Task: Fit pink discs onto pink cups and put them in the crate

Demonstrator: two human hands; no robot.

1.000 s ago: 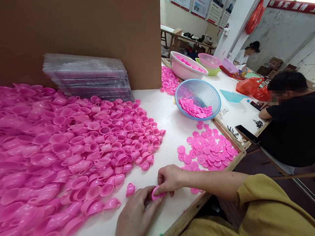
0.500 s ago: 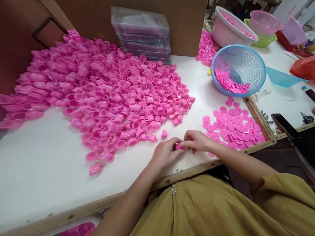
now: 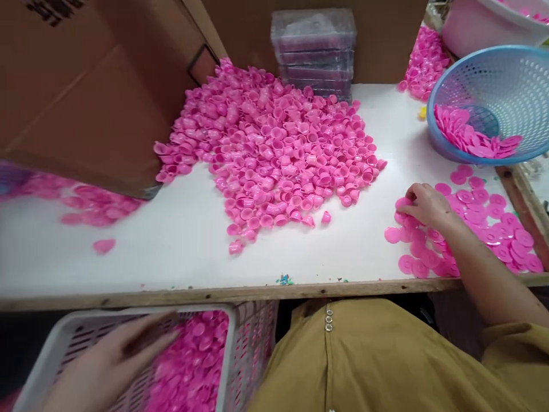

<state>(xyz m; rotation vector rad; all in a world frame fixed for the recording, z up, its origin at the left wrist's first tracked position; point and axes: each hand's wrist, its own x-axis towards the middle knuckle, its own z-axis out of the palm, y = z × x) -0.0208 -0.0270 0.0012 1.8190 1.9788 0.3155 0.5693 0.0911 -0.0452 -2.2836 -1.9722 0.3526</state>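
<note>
Over a pale plastic basket (image 3: 231, 355) below the table edge, my left hand (image 3: 107, 357) is open, its fingers apart and somewhat blurred. Small glossy pink pieces (image 3: 193, 360) fill the basket's right side. On the table at the right, my right hand (image 3: 426, 205) pinches a small pink toy saucer (image 3: 402, 204) at the near-left side of a spread of similar saucers (image 3: 493, 234). A large heap of pink toy cups (image 3: 287, 143) covers the middle of the table. A lone cup (image 3: 326, 217) lies just in front of it.
A blue perforated basket (image 3: 450, 149) with pink saucers stands at the right. Stacked clear packages (image 3: 317, 54) lean against cardboard behind the cups. A large cardboard box (image 3: 86, 97) stands at the left, with more pink pieces (image 3: 98, 206) by it. A wooden strip (image 3: 257, 293) edges the table.
My hands have parted from a pink piece held between them. The left hand has moved down left over the basket; the right has moved onto the saucers. The view has turned left.
</note>
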